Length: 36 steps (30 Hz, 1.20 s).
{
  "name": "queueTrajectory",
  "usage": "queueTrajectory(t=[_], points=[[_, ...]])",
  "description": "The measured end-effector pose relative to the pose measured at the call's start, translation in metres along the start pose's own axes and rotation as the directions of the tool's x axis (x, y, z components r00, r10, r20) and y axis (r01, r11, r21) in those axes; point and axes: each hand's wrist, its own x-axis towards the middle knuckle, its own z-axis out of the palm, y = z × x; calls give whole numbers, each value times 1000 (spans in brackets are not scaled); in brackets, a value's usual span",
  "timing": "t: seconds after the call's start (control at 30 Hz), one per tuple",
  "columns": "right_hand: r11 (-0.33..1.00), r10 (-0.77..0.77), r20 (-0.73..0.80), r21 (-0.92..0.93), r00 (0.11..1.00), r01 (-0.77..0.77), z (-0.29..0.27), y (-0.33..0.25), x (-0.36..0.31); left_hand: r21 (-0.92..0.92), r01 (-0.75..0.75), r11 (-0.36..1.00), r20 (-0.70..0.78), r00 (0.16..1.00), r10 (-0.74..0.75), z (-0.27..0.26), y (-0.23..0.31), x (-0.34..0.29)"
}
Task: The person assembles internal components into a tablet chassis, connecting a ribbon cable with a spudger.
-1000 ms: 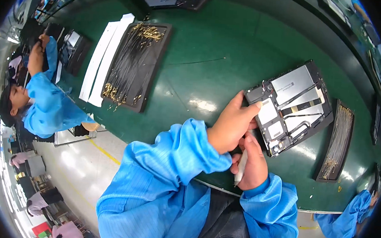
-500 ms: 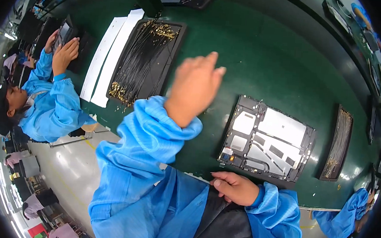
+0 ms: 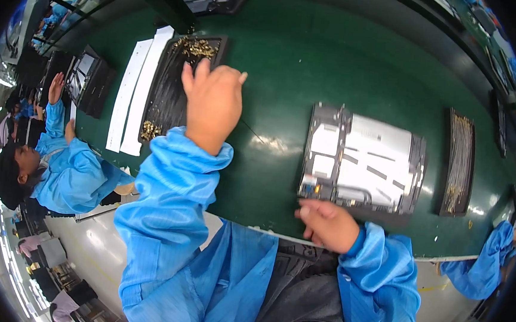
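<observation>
Presently, the left hand (image 3: 213, 104) is stretched out over the near edge of a long black tray (image 3: 173, 89) holding fine dark strips with gold ends; its fingers are spread and hold nothing. To the right of that tray, well apart on the green table (image 3: 289, 61), lies an opened flat device (image 3: 362, 162), its white and silver inner panels facing up. The right hand (image 3: 327, 224) rests at the table's near edge, just below the device, fingers loosely curled and holding nothing visible. White strips (image 3: 136, 92) lie left of the tray. A second narrow tray (image 3: 459, 163) sits right of the device. A person in blue (image 3: 69, 172) works further left.
</observation>
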Motion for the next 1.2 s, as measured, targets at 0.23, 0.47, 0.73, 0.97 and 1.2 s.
queueTrajectory(t=[0.23, 0.47, 0.73, 0.97, 1.2], points=[[993, -114, -170, 20, 979, 119, -8, -11, -2, 253, 67, 965, -169, 985, -24, -29, -16, -6], [991, -63, -191, 107, 980, 85, -17, 14, -40, 8, 348, 937, -33, 937, -348, -24, -50, -32], [542, -800, 345, 67, 490, 838, -10, -48, -136, -241, 35, 970, -222, 971, -90, -73, 21, -26], [600, -781, 520, 474, 345, 645, 4, -58, -122, -481, 61, 875, -41, 995, -91, -83, 58, -80], [524, -760, 349, -170, 548, 835, 0, -46, -156, -636, -34, 771, 60, 994, 94, -68, 92, -108]])
